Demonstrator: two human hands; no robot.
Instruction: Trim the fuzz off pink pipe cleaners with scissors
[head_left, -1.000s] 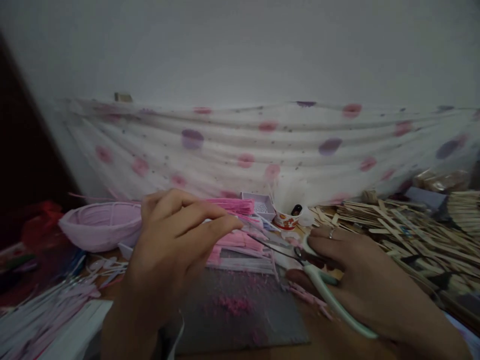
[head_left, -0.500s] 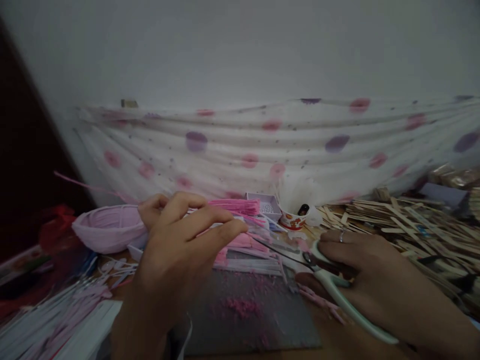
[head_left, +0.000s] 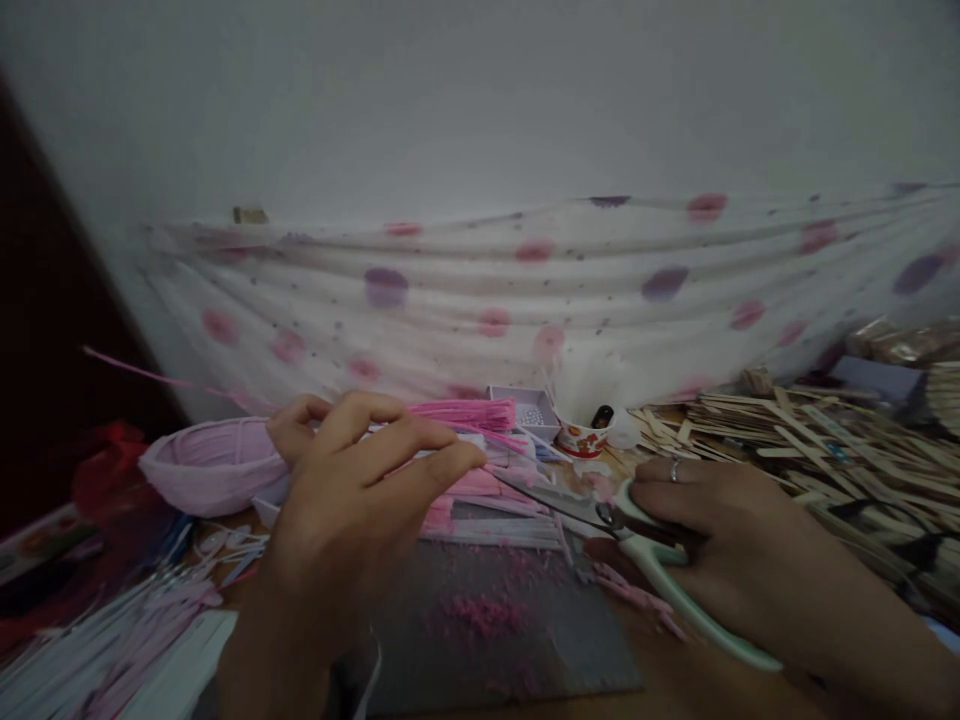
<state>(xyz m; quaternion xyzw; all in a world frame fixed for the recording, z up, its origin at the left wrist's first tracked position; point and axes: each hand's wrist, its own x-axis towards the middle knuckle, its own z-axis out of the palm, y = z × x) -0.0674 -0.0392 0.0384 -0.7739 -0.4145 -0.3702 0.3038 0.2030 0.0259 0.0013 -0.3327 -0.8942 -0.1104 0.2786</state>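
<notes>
Holding pink strand (head_left: 139,372) in left hand (head_left: 341,505) with fingers (head_left: 420,480) bent, nearly closed, hiding pinch point. Trailing strand's end (head_left: 90,351) out left of hand, farther and higher than second ago. Wrapping right hand (head_left: 731,530) tightly round green-handled scissors (head_left: 646,562), keeping blades (head_left: 551,497) beside left fingertips (head_left: 474,457) as before.

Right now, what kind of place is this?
It looks like a craft table, maybe at home. The right hand holds scissors, pink clippings litter a grey mat, and flat wooden strips are heaped on the right.
</notes>
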